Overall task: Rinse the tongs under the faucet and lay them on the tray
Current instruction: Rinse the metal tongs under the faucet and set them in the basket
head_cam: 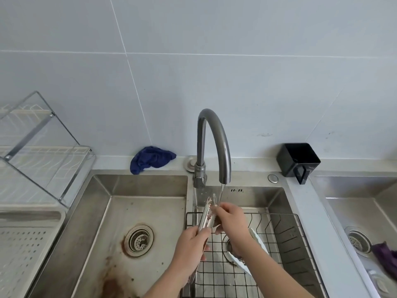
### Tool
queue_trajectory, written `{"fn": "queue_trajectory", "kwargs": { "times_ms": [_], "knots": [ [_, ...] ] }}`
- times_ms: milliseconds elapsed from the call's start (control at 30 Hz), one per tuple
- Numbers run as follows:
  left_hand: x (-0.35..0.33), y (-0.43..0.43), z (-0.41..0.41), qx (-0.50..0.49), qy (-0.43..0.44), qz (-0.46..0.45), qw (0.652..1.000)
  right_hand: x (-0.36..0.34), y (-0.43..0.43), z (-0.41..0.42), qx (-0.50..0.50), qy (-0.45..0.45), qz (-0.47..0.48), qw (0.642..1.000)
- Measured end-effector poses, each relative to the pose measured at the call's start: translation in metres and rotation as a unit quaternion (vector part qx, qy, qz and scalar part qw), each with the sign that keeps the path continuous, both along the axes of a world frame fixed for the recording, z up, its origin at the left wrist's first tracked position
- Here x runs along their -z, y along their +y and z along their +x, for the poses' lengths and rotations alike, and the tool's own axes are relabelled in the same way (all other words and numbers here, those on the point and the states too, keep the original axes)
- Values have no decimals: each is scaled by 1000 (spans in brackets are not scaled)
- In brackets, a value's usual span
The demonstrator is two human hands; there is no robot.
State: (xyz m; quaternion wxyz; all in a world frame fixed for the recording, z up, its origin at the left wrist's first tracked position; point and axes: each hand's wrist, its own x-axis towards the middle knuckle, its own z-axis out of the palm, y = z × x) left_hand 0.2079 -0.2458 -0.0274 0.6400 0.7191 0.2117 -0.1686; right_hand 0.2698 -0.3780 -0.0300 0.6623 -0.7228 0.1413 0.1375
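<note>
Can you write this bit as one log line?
step: rinsing | tongs: under faucet stream | left hand: grips handle end | right hand: pinches upper end | tray: no tongs yet

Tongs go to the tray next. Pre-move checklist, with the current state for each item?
1. Water from the faucet reaches the tongs: ok.
2. Left hand grips the handle end: ok.
3. Right hand released from the tip end: not ok, its fingers hold the tips.
4. Tongs free of residue: cannot tell.
5. Perforated tray in view, at far left past the left basin: ok.
6. Faucet shut off: not ok, water runs.
</note>
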Motion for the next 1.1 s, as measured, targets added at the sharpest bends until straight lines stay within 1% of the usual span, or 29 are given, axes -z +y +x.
{"fn": "queue_trajectory", "kwargs": {
  "times_ms": [67,233,367,500,567,667,800,967,1100],
  "knots": [
    [1,0,-2,5,2,3,1000,2,2,0,17,-4,-19,1000],
    [1,5,-3,-6,7,5,1000,7,8,-7,-12,17,32,999],
    [1,4,0,7,4,2,1000,9,5,-5,22,12,32,999],
    [4,6,2,4,-1,-4,1000,9,2,-3,-10,40,74,996],
    [5,8,3,10,-2,-13,1000,8,0,-3,-2,37,69,997],
    [5,8,4,13,-12,0,1000,6,0,-2,24,36,61,997],
    [6,9,4,7,-16,19,1000,3,1,-2,-11,46,89,995],
    [5,7,1,3,-33,21,999,3,1,-2,-3,46,115,992],
    [5,9,1,2,-44,28,999,6,3,-2,-9,65,180,981]
  ]
}}
